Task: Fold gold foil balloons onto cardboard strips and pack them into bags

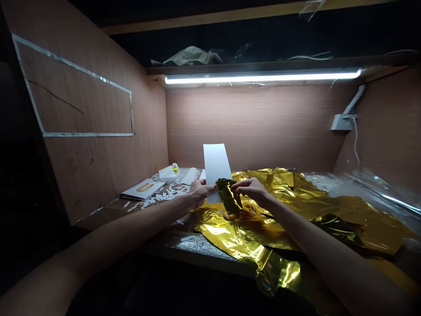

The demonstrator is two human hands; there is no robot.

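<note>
My left hand (199, 193) is closed at the left side of a tall white card (217, 164), its fingers gripping the lower edge. In front of the card's lower part stands a folded piece of gold foil balloon (229, 196). My right hand (252, 190) pinches that folded foil at its upper right edge. Below and to the right spreads a heap of flat, shiny gold foil balloons (226, 230), with one end drooping over the front edge of the shelf. Where my left fingertips meet the foil is too small to tell.
Left of the hands lie many small white strips (169, 193) and a white packet with a gold U (144, 188). Farther back is a white and yellow item (168, 172). Wooden walls enclose the shelf. A lit tube (263, 77) hangs above; a socket box (342, 122) is at right.
</note>
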